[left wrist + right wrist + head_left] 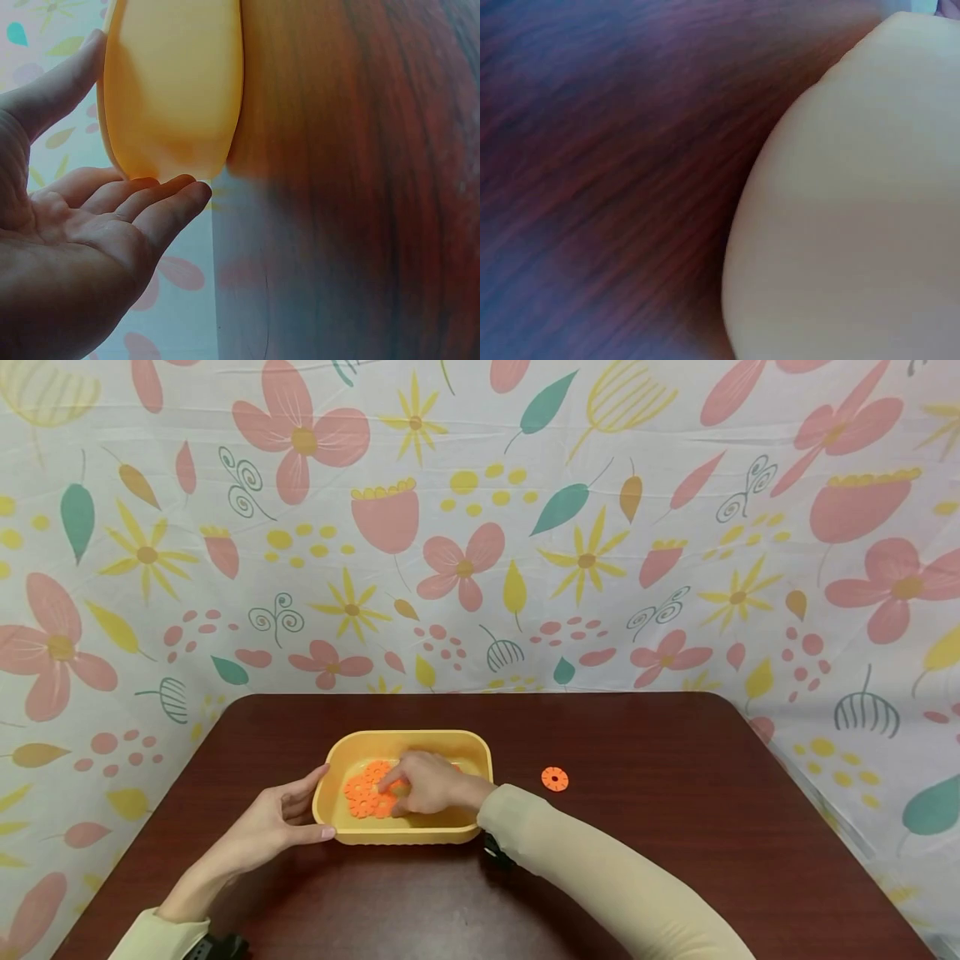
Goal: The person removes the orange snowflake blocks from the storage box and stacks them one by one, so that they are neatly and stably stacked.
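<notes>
In the head view, a yellow plastic box [408, 837] with rounded corners stands on the table. My left hand [266, 827] grips its left end, thumb at the near corner and fingertips at the far side. The left wrist view shows that thumb [64, 79] on one side of the box and the other fingers against its end wall. Inside the box, several orange flower-shaped discs [363, 800] lie in a pile toward the left. My right hand [431, 783] reaches in over the right side, index finger stretched onto the discs with the thumb apart from it. Its other fingers are mostly hidden.
One orange notched disc [555, 779] lies alone on the dark brown table [675, 827], right of the box. A flower-printed cloth [465, 635] hangs behind the table. The box's pale outer wall [847, 210] fills much of the right wrist view.
</notes>
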Tool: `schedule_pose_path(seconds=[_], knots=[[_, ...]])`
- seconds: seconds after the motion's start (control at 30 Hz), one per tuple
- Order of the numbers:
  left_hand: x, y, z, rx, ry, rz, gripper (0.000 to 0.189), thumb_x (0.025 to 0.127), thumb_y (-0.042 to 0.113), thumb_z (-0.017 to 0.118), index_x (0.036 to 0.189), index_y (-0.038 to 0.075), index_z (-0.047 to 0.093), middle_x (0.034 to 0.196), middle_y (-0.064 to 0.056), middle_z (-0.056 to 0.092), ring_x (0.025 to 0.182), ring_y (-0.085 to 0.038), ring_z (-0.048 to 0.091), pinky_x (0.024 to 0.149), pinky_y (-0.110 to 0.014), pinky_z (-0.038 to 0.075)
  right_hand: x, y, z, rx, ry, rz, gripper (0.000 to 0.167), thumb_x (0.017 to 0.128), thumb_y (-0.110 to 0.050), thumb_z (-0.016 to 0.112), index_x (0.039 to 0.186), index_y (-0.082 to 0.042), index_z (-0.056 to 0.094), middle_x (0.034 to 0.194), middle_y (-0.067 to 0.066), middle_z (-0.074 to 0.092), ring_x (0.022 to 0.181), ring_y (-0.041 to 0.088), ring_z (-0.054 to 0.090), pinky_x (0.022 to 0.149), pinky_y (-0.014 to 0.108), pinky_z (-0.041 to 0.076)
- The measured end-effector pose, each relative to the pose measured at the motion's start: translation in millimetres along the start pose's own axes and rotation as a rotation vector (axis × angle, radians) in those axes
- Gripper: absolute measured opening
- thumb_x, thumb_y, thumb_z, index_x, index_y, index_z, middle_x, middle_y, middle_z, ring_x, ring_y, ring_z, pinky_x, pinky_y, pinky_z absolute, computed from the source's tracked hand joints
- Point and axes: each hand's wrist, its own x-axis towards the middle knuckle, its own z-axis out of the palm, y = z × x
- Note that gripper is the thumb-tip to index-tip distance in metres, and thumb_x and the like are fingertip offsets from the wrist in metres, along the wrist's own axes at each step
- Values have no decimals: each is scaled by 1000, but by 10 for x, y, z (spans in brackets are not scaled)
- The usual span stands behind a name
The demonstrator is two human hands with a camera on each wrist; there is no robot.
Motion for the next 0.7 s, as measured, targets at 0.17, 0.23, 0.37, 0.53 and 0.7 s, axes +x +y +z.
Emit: schedule_pose_path(seconds=[0.17,0.23,0.37,0.53,0.7], knots=[[-2,11,5,5,8,-7,94,91,11,85,163,-7,27,167,-30,23,148,-47,35,103,-40,52,-39,50,-40,39,-2,10,34,84,-25,92,116,-22,84,82,-7,56,76,8,48,68,21,40],[-3,15,3,6,9,-7,94,91,11,85,163,-8,26,167,-30,23,148,-48,35,103,-41,53,-44,62,-51,58,-4,16,35,83,-25,92,117,-22,84,82,-6,56,76,9,47,68,21,40],[-5,7,0,-2,5,-2,94,91,11,84,163,-8,26,167,-30,22,148,-48,34,102,-40,53,-39,72,-53,74,-10,15,39,82,-25,94,119,-21,83,80,-6,55,76,9,46,67,20,40],[-8,-11,3,-11,2,2,94,91,10,84,163,-8,26,167,-30,22,148,-49,33,101,-38,54,-26,83,-29,82,-16,19,39,81,-23,94,118,-21,84,82,-5,56,75,9,46,67,21,39],[-7,1,1,-6,8,4,94,91,9,84,163,-8,26,167,-31,22,147,-49,33,102,-40,53,-19,86,-33,90,-6,34,40,80,-24,95,119,-21,84,81,-4,55,74,10,46,67,21,38]])
